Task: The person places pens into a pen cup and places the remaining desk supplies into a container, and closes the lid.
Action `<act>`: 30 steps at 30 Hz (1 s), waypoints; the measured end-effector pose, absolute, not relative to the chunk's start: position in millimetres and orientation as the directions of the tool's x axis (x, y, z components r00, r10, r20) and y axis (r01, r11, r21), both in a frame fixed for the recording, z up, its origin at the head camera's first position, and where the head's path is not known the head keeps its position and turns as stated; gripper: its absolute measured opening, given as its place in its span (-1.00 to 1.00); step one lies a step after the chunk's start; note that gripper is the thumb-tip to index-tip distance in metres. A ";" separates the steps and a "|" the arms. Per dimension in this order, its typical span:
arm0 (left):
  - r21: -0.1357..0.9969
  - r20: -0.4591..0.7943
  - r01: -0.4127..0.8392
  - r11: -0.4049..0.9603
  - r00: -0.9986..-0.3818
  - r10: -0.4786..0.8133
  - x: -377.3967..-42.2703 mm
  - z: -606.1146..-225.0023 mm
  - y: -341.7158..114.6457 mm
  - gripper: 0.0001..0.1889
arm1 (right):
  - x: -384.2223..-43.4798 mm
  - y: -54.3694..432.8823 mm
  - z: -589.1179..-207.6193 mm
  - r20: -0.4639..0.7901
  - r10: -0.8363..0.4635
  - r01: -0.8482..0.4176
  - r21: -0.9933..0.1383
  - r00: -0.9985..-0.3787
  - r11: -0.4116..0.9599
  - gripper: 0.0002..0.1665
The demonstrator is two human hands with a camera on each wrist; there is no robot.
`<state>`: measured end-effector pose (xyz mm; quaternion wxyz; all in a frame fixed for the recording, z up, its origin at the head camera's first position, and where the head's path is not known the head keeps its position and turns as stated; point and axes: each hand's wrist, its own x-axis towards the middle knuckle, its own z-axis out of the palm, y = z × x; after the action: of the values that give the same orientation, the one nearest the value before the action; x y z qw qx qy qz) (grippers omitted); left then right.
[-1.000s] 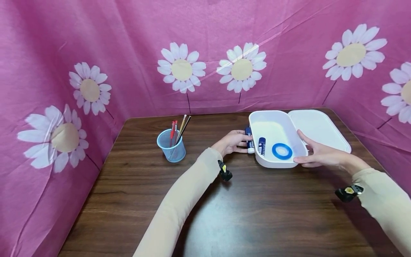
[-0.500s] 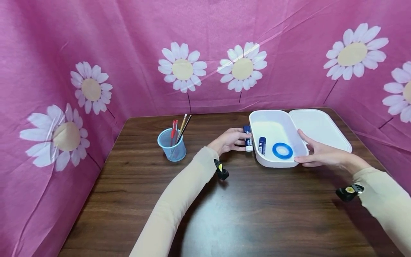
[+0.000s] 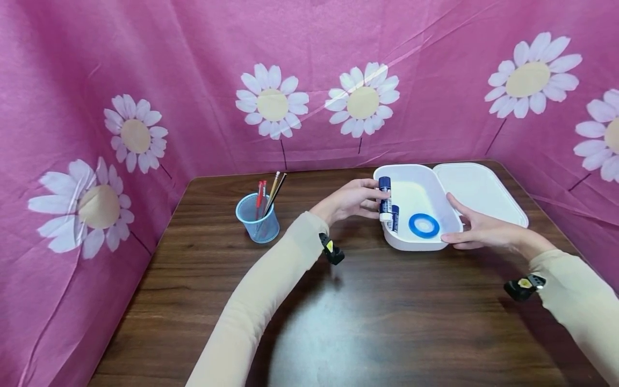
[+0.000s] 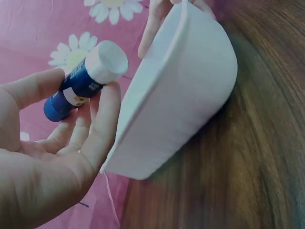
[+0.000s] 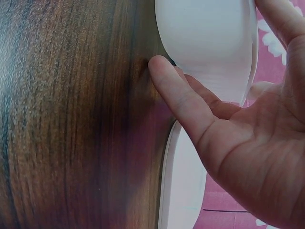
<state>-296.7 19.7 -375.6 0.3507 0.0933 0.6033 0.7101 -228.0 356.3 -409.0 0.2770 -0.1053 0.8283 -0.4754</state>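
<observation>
My left hand point(image 3: 355, 199) pinches a dark blue glue stick with a white end point(image 4: 85, 86) between the thumb and fingers. The head view puts this stick over the left rim of an open white box point(image 3: 416, 245). Inside the box lie a second blue glue stick point(image 3: 395, 215) and a blue ring like a tape roll point(image 3: 414, 221). My right hand point(image 3: 481, 228) holds the box at its right side, the thumb up at the rim and the fingers at the front corner. The right wrist view shows those fingers point(image 5: 178, 90) against the box's outside.
A white lid point(image 3: 476, 185) lies right of the box on the dark wooden table point(image 3: 358, 312). To the left stands a light blue mesh pen cup point(image 3: 258, 226) with red pens and pencils point(image 3: 272, 193). A pink flowered curtain point(image 3: 203, 107) surrounds the table's back and sides.
The glue stick in my left hand has been lifted from beside the box's left wall and moved right, over the rim. My right hand and the box stay in place.
</observation>
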 end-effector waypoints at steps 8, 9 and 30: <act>0.929 -0.294 -0.371 0.011 -0.719 0.630 -294.3 -362.6 39.1 -0.53 | -228.7 356.7 -408.1 -0.355 -0.435 0.084 -0.844 -0.827 0.530 0.38; 0.929 -0.302 -0.368 0.024 -0.721 0.624 -294.6 -360.7 42.2 -0.51 | -228.6 356.7 -408.0 -0.357 -0.435 0.085 -0.843 -0.827 0.531 0.38; 0.958 -0.288 -0.221 0.185 -0.716 0.636 -297.8 -319.5 86.5 -0.64 | -229.3 357.3 -410.0 -0.360 -0.458 0.097 -0.859 -0.812 0.503 0.35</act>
<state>-297.8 86.5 -319.5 0.3454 0.1510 0.6878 0.6203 -229.3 357.3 -410.0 0.2857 -0.1103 0.8184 -0.4863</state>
